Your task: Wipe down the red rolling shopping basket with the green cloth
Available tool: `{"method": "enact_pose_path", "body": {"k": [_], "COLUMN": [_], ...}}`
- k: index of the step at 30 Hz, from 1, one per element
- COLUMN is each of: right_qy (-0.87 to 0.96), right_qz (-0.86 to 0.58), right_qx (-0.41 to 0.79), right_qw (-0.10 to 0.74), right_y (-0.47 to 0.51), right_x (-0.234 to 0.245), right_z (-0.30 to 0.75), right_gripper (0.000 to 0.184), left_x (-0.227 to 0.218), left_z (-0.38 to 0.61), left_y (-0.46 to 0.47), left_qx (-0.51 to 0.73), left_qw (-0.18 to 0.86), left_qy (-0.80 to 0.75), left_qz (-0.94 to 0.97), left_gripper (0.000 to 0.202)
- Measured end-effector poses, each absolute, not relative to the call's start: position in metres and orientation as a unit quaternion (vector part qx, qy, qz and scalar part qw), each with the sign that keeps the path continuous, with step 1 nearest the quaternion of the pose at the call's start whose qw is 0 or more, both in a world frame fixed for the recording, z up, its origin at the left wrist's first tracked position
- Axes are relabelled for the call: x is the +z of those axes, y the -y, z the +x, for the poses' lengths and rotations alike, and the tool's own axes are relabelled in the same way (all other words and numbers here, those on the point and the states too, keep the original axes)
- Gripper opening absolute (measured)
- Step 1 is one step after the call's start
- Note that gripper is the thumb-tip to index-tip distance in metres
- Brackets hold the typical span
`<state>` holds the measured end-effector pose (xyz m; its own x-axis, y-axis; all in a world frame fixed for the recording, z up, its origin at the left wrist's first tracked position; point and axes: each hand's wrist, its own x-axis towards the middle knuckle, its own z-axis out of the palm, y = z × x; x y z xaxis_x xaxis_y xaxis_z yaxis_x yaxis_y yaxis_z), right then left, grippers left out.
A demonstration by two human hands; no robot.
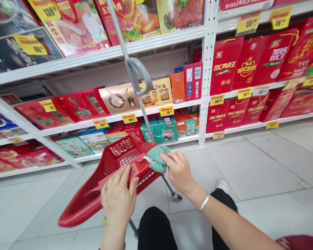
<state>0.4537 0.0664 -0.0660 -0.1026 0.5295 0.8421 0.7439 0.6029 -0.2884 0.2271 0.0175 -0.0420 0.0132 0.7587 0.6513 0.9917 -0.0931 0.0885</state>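
Your left hand (118, 198) lies open and flat on the red basket (94, 194), which is tipped on its side right under it. Your right hand (178, 172) is closed on a green cloth (156, 159), pressed against the basket. The basket looks light, stiff and slippery, so its rim seems best to hold. The cloth looks soft. A shiny floor (263, 166) is below your hands, with shelves (151, 111) beyond them

"78", "98", "68", "55" and "46" on yellow shelf tags (166, 110); "双汇肉块王" on red bag (225, 66).
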Motion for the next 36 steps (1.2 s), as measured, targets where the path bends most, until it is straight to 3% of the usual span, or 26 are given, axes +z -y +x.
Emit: {"method": "enact_pose_path", "body": {"k": [7, 14, 20, 30, 36], "right_qy": [0.687, 0.742, 0.785, 0.761, 0.729], "right_qz": [-0.477, -0.329, -0.254, -0.327, -0.382], "right_qx": [-0.098, -0.023, -0.051, -0.018, -0.060], "right_qw": [0.539, 0.583, 0.563, 0.560, 0.565], "right_y": [-0.073, -0.044, -0.038, -0.040, -0.046], "right_x": [-0.071, -0.056, -0.055, -0.065, -0.071], "right_z": [0.481, 0.458, 0.427, 0.443, 0.463], "right_gripper": [0.052, 0.049, 0.036, 0.045, 0.045], "left_x": [-0.029, -0.018, -0.025, -0.023, -0.026], "left_z": [0.229, 0.249, 0.250, 0.215, 0.196], "left_y": [-0.013, -0.006, 0.001, 0.019, 0.028], "left_qx": [-0.213, -0.084, -0.098, -0.120, -0.142], "left_qw": [0.241, 0.249, 0.280, 0.348, 0.363], "left_qy": [0.675, 0.710, 0.691, 0.644, 0.602], "left_qz": [-0.664, -0.654, -0.659, -0.670, -0.697], "left_gripper": [0.052, 0.060, 0.043, 0.044, 0.045]}}
